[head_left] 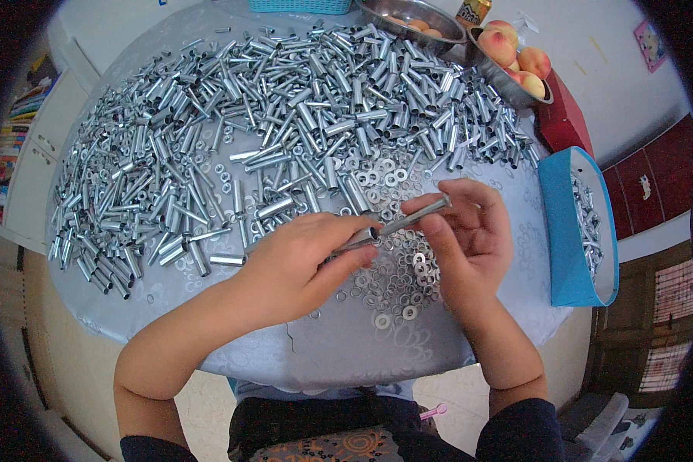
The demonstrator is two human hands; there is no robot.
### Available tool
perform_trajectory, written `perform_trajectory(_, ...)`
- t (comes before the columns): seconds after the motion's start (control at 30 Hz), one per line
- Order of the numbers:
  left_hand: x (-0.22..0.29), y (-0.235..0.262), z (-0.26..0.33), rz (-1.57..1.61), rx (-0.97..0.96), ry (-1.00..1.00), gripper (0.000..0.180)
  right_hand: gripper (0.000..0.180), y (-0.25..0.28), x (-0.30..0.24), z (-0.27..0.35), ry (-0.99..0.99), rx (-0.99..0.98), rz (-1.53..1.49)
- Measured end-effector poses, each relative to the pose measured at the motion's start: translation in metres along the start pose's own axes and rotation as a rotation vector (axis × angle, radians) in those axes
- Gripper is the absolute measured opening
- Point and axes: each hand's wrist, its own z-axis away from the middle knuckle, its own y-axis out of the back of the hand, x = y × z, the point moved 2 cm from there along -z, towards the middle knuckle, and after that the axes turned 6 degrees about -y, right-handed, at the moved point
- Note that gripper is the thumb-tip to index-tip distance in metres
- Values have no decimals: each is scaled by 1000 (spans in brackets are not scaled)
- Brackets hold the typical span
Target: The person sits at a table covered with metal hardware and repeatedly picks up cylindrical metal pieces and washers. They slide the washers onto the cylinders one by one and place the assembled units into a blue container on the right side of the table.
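Observation:
Between thumb and fingers of my left hand (296,258) is a short silvery metal sleeve (358,241), its open end pointing right. My right hand (473,242) pinches a long metal bolt (417,217) near its head, the bolt slanting down to the left. The bolt's lower end is at the sleeve's mouth; whether it has entered cannot be made out. Below both hands lies a scatter of flat washers (410,313). A broad heap of metal sleeves and bolts (316,100) covers the table beyond, with nuts (225,175) among them.
A blue fabric bin (560,231) holding metal parts stands at the right edge of the cloth-covered table (346,358). Back right are a steel bowl (527,96) of peaches, a bowl (446,42) of eggs, a can (473,11) and a red box (562,115). A turquoise basket (300,6) sits at the back.

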Motion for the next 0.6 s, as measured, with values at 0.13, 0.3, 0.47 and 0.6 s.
perform_trajectory(0.13,3,-3,1,105,-42,56,29,34,0,9,2,45,-75,132)
perform_trajectory(0.3,3,-4,3,70,99,-38,27,33,-1,6,3,97,-105,139)
perform_trajectory(0.47,7,7,-2,-59,151,-72,26,32,4,-2,4,141,-17,77)
perform_trajectory(0.6,2,14,-3,231,116,140,27,31,6,-5,4,169,-45,82)
